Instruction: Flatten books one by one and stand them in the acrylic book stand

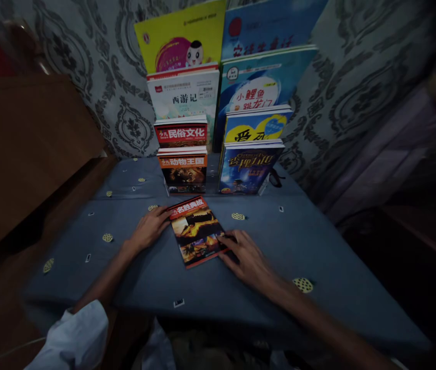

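A thin book point(198, 234) with a red title band and photos of golden scenery on its cover is at the middle of the blue tablecloth, turned a little askew. My left hand point(151, 226) has its fingertips closed at the book's upper left corner. At the lower right edge, my right hand point(247, 259) grips the same book, fingers over the cover and thumb by the bottom corner. Just behind it, an orange-banded book with a lion point(185, 173) and a dark blue book point(249, 169) stand upright at the front of two rows.
Behind these rise a red-banded book point(182, 134), a white book point(185, 97), a yellow book point(181, 38) and several blue ones. Dark glasses point(275, 178) lie right of the rows. Patterned wallpaper point(133, 121) backs the table point(279, 236); a brown wooden panel point(21, 149) stands left.
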A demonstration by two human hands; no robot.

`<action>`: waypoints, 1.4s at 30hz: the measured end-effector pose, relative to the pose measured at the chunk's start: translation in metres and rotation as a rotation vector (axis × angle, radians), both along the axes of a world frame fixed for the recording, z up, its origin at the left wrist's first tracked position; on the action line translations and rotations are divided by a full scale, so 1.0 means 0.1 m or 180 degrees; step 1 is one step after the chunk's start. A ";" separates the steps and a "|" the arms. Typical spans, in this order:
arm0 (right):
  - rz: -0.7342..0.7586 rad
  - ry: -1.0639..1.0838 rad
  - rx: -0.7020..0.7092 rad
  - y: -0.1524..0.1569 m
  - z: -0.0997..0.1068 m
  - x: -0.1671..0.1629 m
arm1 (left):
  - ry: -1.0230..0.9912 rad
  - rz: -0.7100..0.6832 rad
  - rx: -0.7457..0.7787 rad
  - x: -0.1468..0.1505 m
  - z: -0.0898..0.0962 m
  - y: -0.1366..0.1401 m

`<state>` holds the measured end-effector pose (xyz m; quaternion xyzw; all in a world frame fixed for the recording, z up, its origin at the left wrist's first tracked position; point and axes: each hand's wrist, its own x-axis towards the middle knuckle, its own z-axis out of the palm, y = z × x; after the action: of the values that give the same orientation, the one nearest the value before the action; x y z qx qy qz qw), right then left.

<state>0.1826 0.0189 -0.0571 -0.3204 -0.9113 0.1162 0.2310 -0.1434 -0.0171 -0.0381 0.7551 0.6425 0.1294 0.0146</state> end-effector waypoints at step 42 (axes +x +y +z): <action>0.0332 -0.0066 -0.0062 0.45 -0.12 -0.38 | -0.0099 -0.0127 0.0149 0.51 -0.24 0.49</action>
<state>0.1450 0.0642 -0.0693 -0.2759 -0.9279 0.1337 0.2120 -0.0925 0.0322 -0.0624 0.7659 0.6238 0.1559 0.0095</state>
